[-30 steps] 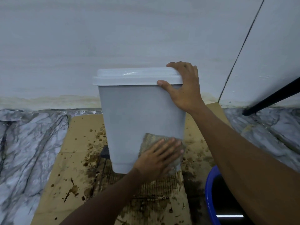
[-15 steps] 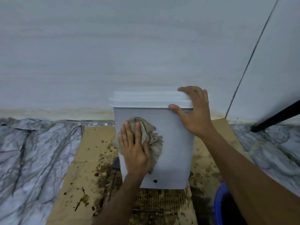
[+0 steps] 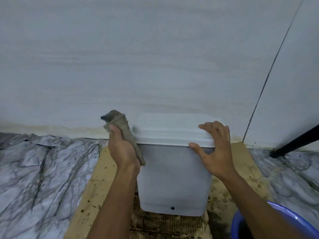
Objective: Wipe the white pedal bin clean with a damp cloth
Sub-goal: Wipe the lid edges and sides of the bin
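My left hand (image 3: 122,149) is gripping the cloth (image 3: 120,125), fingers curled round it, pressing it against the bin (image 3: 174,178) at its upper left corner. My right hand (image 3: 215,150) is resting on the lid (image 3: 172,128) at its right front corner, fingers spread, not clenched. Bin is standing on the stained cardboard (image 3: 96,169), toward its back edge.

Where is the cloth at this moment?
In the head view the cloth is left of centre, gripped in the left hand at the upper left corner of the white pedal bin, against the edge of its lid.
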Demonstrator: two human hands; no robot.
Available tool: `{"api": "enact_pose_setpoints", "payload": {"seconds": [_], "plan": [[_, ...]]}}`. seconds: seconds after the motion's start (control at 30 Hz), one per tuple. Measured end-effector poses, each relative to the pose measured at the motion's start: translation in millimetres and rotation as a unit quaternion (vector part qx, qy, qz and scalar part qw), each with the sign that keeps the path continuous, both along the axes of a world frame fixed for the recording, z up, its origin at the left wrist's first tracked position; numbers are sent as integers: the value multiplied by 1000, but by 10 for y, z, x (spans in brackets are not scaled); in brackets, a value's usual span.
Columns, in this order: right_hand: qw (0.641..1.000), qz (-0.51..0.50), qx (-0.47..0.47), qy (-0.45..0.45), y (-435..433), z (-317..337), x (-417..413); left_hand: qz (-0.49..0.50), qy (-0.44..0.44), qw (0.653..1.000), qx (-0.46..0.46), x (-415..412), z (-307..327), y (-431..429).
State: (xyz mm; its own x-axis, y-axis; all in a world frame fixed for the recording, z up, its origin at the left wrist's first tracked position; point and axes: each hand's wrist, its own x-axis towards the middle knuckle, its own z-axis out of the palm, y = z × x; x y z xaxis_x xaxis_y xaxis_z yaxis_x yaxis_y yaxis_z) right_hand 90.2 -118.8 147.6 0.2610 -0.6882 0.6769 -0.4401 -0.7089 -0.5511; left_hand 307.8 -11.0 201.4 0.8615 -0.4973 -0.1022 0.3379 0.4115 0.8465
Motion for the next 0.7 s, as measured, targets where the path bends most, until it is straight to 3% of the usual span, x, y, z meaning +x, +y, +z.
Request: {"api": "enact_pose_setpoints", "payload": {"seconds": [0.03,0.07,0.1,0.13,0.17,0.2,0.23,0.33,0.43,0.47,0.6,0.7], "plan": [[1000,3,2,-1,61,-2,-21,-30,-123,990,66,-24,70,-3],[1000,6,4,-3,119,-2,-44,-76,-275,948,144,-45,116,-16],[1000,8,6,-3,173,-4,-68,-128,-432,866,218,-38,114,-54],[1000,9,8,-2,223,-4,-89,-173,-558,761,282,-35,132,-89],[1000,9,11,0,276,-4,-108,-205,-635,669,327,-48,186,-107],[1000,10,14,-1,331,-2,-123,-235,-671,610,350,-69,236,-126],[1000,10,16,-5,391,4,-134,-273,-682,576,358,-109,301,-136],[999,-11,4,-30,623,-7,-142,-401,-677,518,335,-265,429,-193],[997,-54,-22,-42,880,-62,-127,-425,-694,463,351,-270,415,-336],[997,-62,-29,-40,946,-74,-120,-408,-698,461,367,-223,393,-382],[999,-40,-29,-22,1027,-75,-130,-340,-669,505,426,-26,365,-383],[1000,15,-21,7,904,-85,-261,-351,-657,505,436,11,414,-305]]}}
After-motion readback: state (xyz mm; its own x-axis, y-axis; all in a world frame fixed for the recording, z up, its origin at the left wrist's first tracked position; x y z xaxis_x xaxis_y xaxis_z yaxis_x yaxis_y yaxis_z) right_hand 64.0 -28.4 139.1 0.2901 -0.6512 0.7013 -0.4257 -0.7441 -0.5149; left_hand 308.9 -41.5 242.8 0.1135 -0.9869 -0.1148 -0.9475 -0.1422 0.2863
